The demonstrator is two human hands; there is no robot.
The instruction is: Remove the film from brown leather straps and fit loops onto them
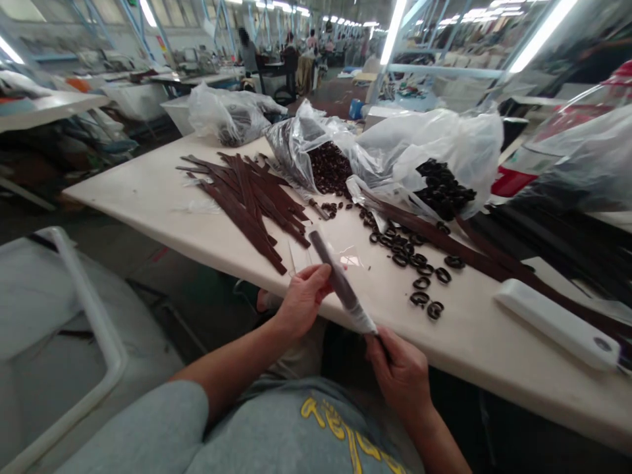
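A dark strip in a clear plastic sleeve [340, 280] slants between my hands at the table's front edge. My left hand [307, 296] pinches its side near the upper end, thumb on top. The lower right end is gripped by my right hand [397, 365], its fingers closed round it. Brown strips [247, 204] lie in a loose pile to the left on the table. Dark oval rings [412, 253] are scattered to the right. Just beyond the held strip, a clear plastic piece [350, 255] rests on the tabletop.
Along the back of the white table [133, 178] stand plastic bags of small brown pieces [330, 168] and black rings [442, 184]. A white tool-like bar [557, 322] lies at the right. A white-framed cart [106, 336] stands at the left. People are far behind.
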